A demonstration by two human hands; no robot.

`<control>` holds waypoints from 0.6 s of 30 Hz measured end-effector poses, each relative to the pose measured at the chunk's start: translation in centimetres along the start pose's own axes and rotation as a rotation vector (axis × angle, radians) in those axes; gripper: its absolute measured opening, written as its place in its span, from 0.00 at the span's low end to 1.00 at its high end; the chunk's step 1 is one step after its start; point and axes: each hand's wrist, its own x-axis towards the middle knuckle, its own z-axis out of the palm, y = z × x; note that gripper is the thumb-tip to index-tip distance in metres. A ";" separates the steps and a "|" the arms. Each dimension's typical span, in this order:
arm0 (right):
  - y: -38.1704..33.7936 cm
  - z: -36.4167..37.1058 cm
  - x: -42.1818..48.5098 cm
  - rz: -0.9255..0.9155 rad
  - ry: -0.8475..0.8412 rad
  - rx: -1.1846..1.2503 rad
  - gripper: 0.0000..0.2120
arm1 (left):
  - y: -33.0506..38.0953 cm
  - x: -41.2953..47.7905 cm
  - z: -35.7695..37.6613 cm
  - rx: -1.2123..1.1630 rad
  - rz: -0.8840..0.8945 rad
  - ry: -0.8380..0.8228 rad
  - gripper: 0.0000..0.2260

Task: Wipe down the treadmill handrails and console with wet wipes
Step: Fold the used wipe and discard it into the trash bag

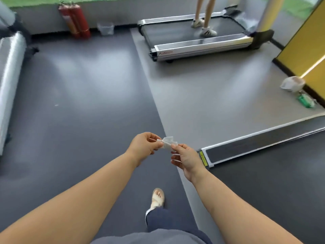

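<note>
A small crumpled white wet wipe is stretched between my two hands, low in the middle of the head view, above the dark gym floor. My left hand pinches its left end and my right hand pinches its right end. The rear end of one treadmill deck lies on the floor just right of my right hand. A second treadmill stands farther back, with a person's legs on its belt. No handrails or console are in view.
A green wipes pack and a white bag lie on the floor by the yellow wall at right. Two red fire extinguishers and a clear bin stand at the back wall. A silver machine lines the left edge.
</note>
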 end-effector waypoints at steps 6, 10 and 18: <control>-8.6 -0.2 8.4 -0.046 0.110 0.058 0.04 | 7.3 11.3 -0.2 0.065 0.050 -0.090 0.03; -13.0 -1.0 13.9 -0.049 0.159 0.092 0.05 | 11.5 19.0 0.4 0.102 0.064 -0.172 0.02; -22.1 -3.9 27.2 -0.075 0.381 0.288 0.04 | 21.2 36.5 4.0 0.245 0.128 -0.421 0.03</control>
